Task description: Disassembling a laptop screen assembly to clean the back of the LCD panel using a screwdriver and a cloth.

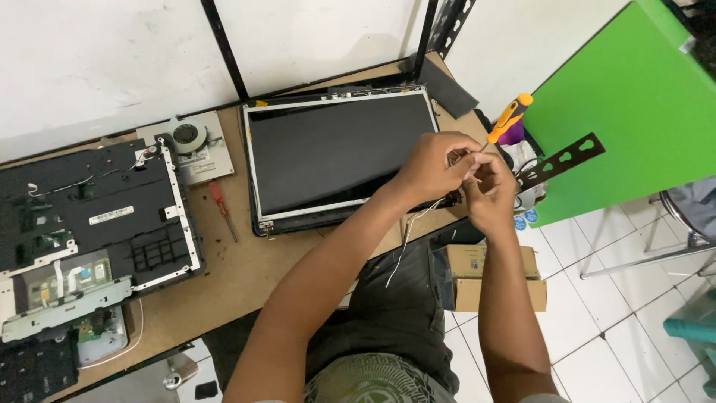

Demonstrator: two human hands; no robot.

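Both hands meet at the right corner of the laptop screen (339, 153) lying on the wooden bench (246, 272). The left hand (432, 166) pinches thin wires (406, 235) that trail down off the bench edge. The right hand (488, 190) grips an orange-handled screwdriver (509, 117), fingers closed. A red screwdriver (221, 207) lies left of the screen.

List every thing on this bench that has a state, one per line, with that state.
Laptop screen panel: dark, lying flat, bezel off.
Laptop base: opened, insides exposed.
Cooling fan: removed, lying loose on the bench.
Red screwdriver: lying flat, unheld.
Thin wires: loose, hanging off the bench edge.
Left hand: pinching the wires.
Right hand: closed on an orange-handled screwdriver.
Cardboard box: flaps open.
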